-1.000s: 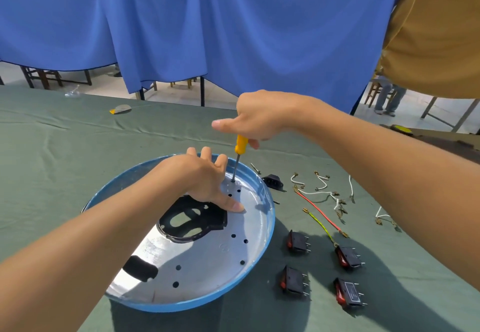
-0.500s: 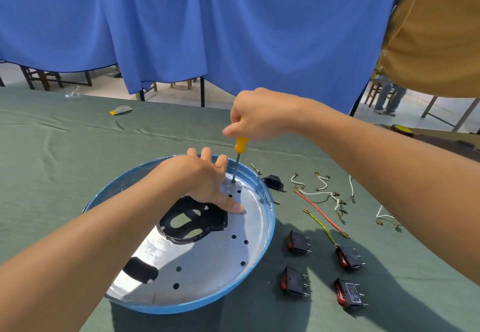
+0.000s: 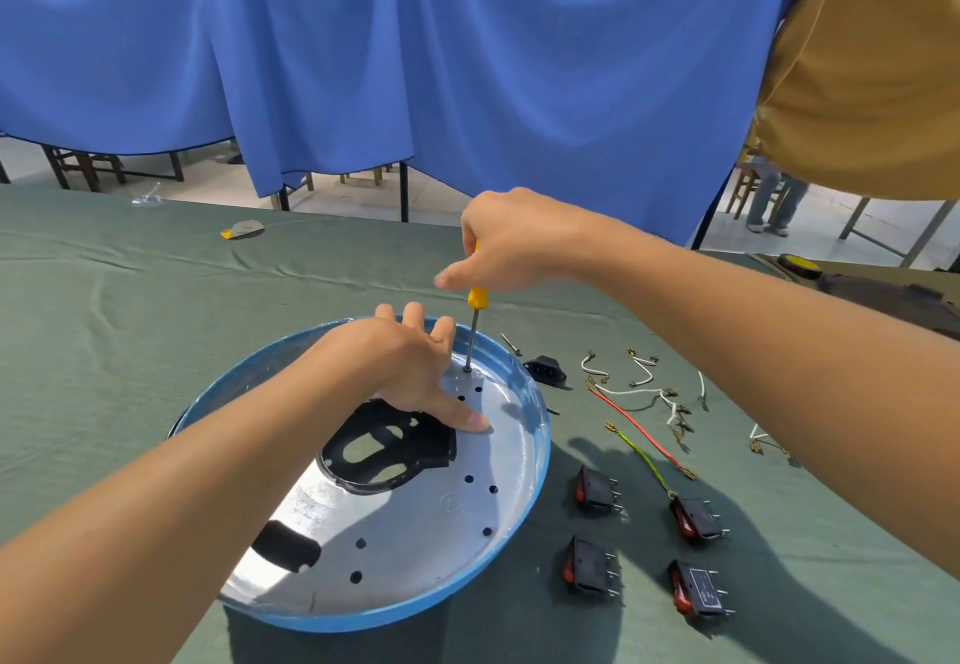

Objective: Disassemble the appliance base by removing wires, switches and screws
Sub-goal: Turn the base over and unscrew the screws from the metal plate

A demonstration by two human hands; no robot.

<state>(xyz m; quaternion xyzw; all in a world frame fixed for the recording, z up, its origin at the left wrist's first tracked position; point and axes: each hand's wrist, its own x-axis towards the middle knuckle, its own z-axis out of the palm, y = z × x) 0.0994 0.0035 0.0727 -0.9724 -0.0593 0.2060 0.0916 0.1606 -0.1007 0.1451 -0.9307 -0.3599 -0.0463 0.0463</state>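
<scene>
**Screwdriver on a screw at the far rim of the base**

My right hand (image 3: 511, 242) is curled around the yellow handle of the screwdriver (image 3: 471, 330), fingers wrapped tight; the shaft stands nearly upright with its tip on a screw (image 3: 467, 368) near the far edge of the appliance base (image 3: 519, 523). My left hand (image 3: 410, 364) lies flat inside the base, fingers spread, thumb pressed onto the shiny metal just beside the black plastic bracket (image 3: 387, 450). The blue-rimmed base sits on the green-covered bench (image 3: 104, 330). To the right of the base lie four black rocker switches (image 3: 595, 487), and beyond them loose wires (image 3: 636, 393), white, red and yellow-green. A black power socket (image 3: 545, 369) rests just off the base's far right rim.
</scene>
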